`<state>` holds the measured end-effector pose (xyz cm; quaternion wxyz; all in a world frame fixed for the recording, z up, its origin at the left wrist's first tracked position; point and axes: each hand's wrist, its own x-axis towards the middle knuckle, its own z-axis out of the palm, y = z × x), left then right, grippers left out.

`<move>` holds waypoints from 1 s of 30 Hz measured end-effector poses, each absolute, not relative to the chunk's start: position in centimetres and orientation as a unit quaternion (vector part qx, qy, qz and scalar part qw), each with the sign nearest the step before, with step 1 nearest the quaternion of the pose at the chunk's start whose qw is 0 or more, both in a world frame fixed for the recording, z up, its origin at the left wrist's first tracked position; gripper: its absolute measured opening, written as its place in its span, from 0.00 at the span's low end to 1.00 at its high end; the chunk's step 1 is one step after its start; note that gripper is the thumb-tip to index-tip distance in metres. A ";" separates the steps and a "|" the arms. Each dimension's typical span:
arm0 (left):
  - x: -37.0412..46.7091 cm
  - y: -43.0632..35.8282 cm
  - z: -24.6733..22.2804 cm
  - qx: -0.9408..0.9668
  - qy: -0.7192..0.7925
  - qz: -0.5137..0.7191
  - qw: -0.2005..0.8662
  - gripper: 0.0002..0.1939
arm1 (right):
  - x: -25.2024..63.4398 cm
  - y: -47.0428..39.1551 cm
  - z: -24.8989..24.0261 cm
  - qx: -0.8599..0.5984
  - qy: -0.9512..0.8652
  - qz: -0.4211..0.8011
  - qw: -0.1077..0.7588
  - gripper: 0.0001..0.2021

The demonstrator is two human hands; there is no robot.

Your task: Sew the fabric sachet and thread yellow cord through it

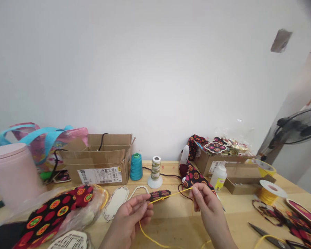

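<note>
A yellow cord point(177, 193) is stretched between my two hands, with a small knot near its middle. My left hand point(132, 219) is closed at lower centre, pinching the cord and the near end of a dark patterned fabric piece point(159, 195). To the right, my right hand point(207, 211) pinches the cord's other stretch between thumb and fingers. Loose cord hangs below my left hand and curves over the wooden table point(171, 224).
Cardboard boxes point(95, 166) stand at the back left, beside a teal thread cone point(136, 167) and a thread spool point(156, 169). A glue bottle point(219, 176), yellow cord spool point(271, 192) and black scissors point(266, 235) are on the right. Patterned fabric point(54, 214) lies left.
</note>
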<state>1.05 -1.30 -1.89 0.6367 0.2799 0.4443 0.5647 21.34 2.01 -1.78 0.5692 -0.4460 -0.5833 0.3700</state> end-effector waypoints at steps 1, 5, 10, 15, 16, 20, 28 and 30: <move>0.9 -1.2 -1.9 0.277 0.442 0.568 0.637 0.19 | 21.4 2.1 -1.7 -0.445 -0.574 0.375 0.576 0.16; 0.6 -0.8 -2.5 0.284 0.439 0.572 0.632 0.20 | 21.4 2.2 -1.4 -0.442 -0.557 0.385 0.589 0.16; 1.0 -0.9 -2.6 0.393 0.469 0.528 0.589 0.21 | 21.3 1.5 -1.6 -0.450 -0.602 0.344 0.563 0.14; 2.3 -1.6 -2.0 0.513 0.522 0.434 0.525 0.19 | 21.3 1.0 -1.9 -0.450 -0.651 0.271 0.548 0.10; 2.5 -1.8 -1.9 0.532 0.530 0.413 0.515 0.18 | 21.3 1.0 -1.9 -0.446 -0.655 0.258 0.552 0.10; 3.3 -2.4 -1.6 0.600 0.557 0.343 0.460 0.11 | 21.4 0.7 -1.7 -0.420 -0.679 0.199 0.569 0.07; 4.2 -3.2 -0.5 0.716 0.558 0.277 0.315 0.17 | 21.2 -0.1 -1.4 -0.376 -0.734 0.146 0.546 0.06; 4.1 -3.3 -0.4 0.732 0.528 0.249 0.350 0.17 | 21.2 -0.1 -1.4 -0.392 -0.733 0.160 0.532 0.07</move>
